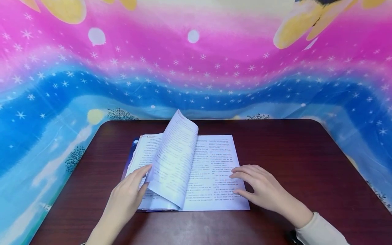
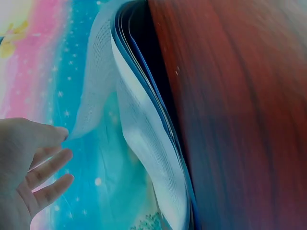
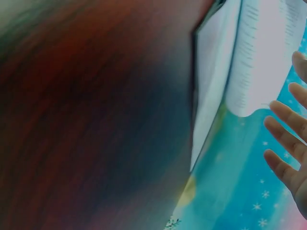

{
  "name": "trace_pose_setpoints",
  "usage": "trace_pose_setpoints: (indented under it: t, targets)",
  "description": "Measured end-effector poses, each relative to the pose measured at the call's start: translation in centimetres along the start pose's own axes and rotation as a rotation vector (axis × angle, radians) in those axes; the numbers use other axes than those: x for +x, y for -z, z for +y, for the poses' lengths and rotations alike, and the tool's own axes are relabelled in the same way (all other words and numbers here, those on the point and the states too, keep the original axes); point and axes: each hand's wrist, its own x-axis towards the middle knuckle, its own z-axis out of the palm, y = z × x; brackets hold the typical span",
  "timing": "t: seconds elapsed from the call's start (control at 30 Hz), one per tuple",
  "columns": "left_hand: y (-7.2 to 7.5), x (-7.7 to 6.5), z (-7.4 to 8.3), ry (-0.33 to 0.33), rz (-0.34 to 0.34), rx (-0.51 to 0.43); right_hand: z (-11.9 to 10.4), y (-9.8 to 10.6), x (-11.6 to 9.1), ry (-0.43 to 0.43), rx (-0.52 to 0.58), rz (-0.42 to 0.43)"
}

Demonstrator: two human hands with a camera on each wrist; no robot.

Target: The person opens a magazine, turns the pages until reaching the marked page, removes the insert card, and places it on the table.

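Note:
An open magazine (image 1: 222, 153) with dense printed text lies on the brown table. One page (image 1: 176, 154) stands raised near the spine, curved and leaning left. At that page's free edge is my left hand (image 1: 125, 194), thumb and forefinger spread apart; the left wrist view shows a fingertip (image 2: 62, 134) at the page's corner and the other fingers loosely extended. Over the right-hand page's outer edge hovers my right hand (image 1: 263, 187), its fingers spread and holding nothing. In the right wrist view those fingers (image 3: 283, 134) are apart from the raised page.
The dark wooden table (image 1: 294, 153) extends around the magazine on every side. Behind and beside it hangs a pink and blue cloth (image 1: 171, 81) printed with snowflakes. A dark band (image 1: 294, 237) shows at the right sleeve (image 1: 320, 231).

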Motion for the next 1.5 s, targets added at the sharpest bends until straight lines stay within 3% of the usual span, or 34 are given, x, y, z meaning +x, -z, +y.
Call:
trace_pose_setpoints:
  t: [0.4, 0.53, 0.77, 1.23, 1.5]
  targets:
    - [0.8, -1.9, -1.6, 0.158, -0.068, 0.03, 0.8, -0.3, -2.0, -0.126, -0.004, -0.239]
    - [1.2, -2.5, -2.0, 0.209, -0.139, 0.04, 0.9, -0.5, -2.4, -0.131, -0.007, -0.277]
    - [1.6, -3.4, -3.2, 0.238, -0.26, 0.053, 1.1, -0.8, -3.1, -0.173, -0.002, -0.361]
    - [1.1, -4.3, -5.0, 0.283, -0.497, 0.088, 1.2, -0.9, -3.1, -0.192, 0.008, -0.399]
    - [1.3, -4.3, -5.6, 0.255, -0.527, 0.108, 1.1, -0.9, -3.0, -0.195, 0.01, -0.402]
